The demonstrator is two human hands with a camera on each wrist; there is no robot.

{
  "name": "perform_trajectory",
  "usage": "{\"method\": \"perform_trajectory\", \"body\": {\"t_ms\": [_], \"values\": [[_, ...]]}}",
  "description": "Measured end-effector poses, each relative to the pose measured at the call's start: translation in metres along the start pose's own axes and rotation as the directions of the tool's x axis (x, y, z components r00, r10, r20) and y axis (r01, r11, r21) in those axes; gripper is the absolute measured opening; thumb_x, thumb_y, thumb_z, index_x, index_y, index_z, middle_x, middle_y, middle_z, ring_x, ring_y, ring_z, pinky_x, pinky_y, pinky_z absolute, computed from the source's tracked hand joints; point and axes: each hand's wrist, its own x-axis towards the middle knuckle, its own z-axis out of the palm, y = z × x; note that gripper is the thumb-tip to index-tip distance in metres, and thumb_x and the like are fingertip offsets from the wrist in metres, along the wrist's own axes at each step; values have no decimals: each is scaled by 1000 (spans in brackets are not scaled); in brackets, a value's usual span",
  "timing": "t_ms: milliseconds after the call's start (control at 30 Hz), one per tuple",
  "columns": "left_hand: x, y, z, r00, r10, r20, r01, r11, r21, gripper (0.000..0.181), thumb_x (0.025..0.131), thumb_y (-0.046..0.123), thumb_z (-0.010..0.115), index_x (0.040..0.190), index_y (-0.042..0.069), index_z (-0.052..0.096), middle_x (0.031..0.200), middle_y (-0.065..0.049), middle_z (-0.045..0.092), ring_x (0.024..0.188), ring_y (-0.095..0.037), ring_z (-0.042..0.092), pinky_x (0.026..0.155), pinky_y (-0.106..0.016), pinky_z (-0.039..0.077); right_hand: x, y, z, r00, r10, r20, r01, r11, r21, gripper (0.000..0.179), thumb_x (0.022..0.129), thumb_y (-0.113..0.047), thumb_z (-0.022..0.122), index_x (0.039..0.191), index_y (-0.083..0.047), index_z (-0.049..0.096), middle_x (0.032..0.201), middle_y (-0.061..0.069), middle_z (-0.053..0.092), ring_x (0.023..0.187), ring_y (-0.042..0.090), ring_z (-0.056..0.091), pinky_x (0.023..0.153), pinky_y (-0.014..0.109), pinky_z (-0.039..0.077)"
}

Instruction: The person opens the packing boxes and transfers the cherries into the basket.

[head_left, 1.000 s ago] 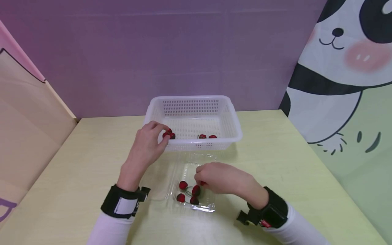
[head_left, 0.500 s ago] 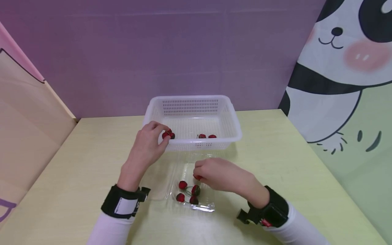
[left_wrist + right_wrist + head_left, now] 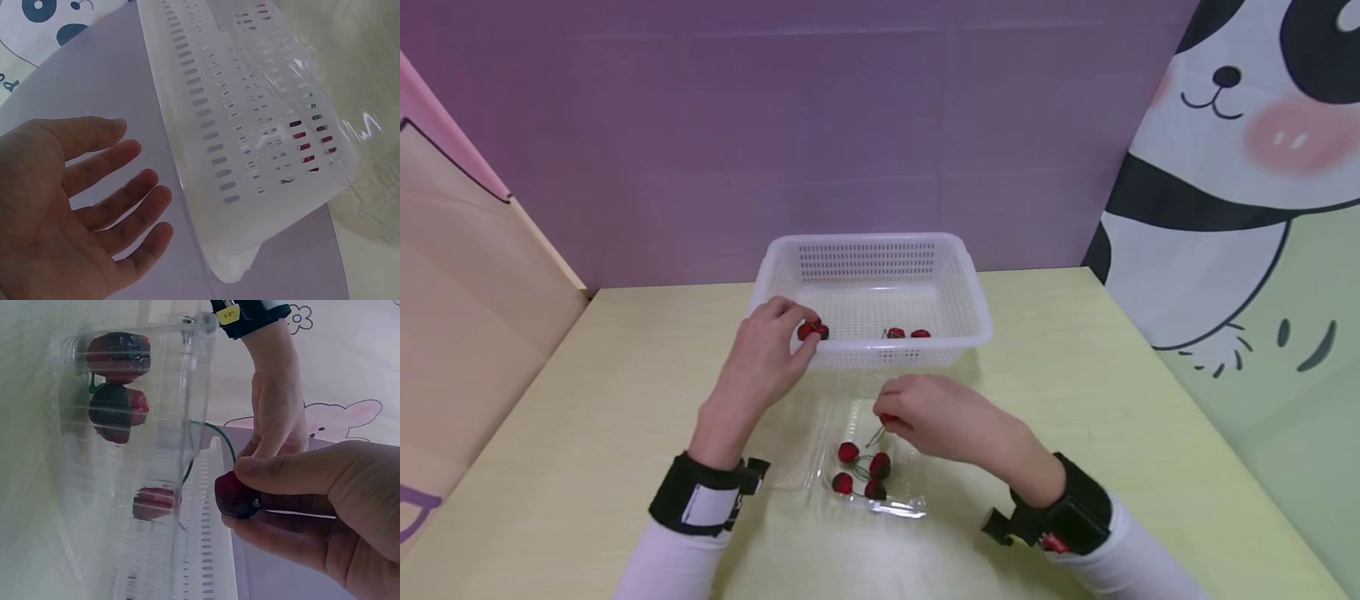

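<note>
In the right wrist view, my right hand point(image 3: 943, 417) pinches a dark red cherry point(image 3: 236, 497) between thumb and fingers. A thin green stem point(image 3: 220, 432) runs from it toward the clear plastic box point(image 3: 912, 505), over which the hand is raised. Several other cherries point(image 3: 848, 452) lie in the box. My left hand point(image 3: 763, 350) hovers at the near left corner of the white basket point(image 3: 865, 239), its fingers loosely bent with nothing between them in the left wrist view. Red cherries point(image 3: 823, 332) show just past its fingertips, inside the basket.
Two more cherries point(image 3: 897, 332) lie near the basket's front wall, toward its right. The box's clear lid point(image 3: 786, 458) is folded out flat to the left on the pale wooden table point(image 3: 625, 400). A purple backdrop point(image 3: 865, 125) rises behind the basket.
My right hand has lifted the cherry up and away from the others, and its stem now shows stretched below it. The left hand has barely moved.
</note>
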Motion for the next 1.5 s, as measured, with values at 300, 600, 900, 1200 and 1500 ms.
{"method": "perform_trajectory", "body": {"t_ms": [300,600,900,1200,1500], "values": [[-1,4,-4,1000,13,16,-12,1000,-22,20,89,15,73,104,3,70,103,-8,58,86,-22,55,73,-30,47,-2,3,-11,999,28,-45,-28,999,-19,9,86,-11,76,87,-13,67,84,-7,60,76,8,56,70,19,46],[-1,8,-10,999,46,-15,-46,998,-37,20,89,14,73,105,2,70,104,-9,59,85,-20,53,70,-27,46,-7,11,-18,987,50,-155,-43,998,50,10,85,-11,78,89,-14,69,87,-8,61,78,9,59,73,20,47],[-2,15,-13,998,68,-19,-69,996,-58,22,90,13,71,109,3,69,105,-7,58,84,-18,56,68,-24,49,-9,19,-22,965,98,-242,-74,992,106,14,82,-9,80,90,-10,70,87,-7,62,76,8,58,71,17,46],[-4,19,-18,991,113,65,-109,992,-69,13,91,14,70,102,6,68,96,-3,62,86,-18,64,74,-29,50,-12,23,-27,924,161,-346,-106,979,174,21,79,-2,82,96,-6,71,93,-2,66,81,11,63,75,20,50],[-5,27,-20,940,243,241,-229,970,-84,9,91,16,71,98,10,69,93,2,62,82,-13,58,75,-24,47,-11,37,-23,845,196,-498,-65,961,268,23,77,6,80,96,-3,70,94,1,67,84,14,67,76,21,52]]}}
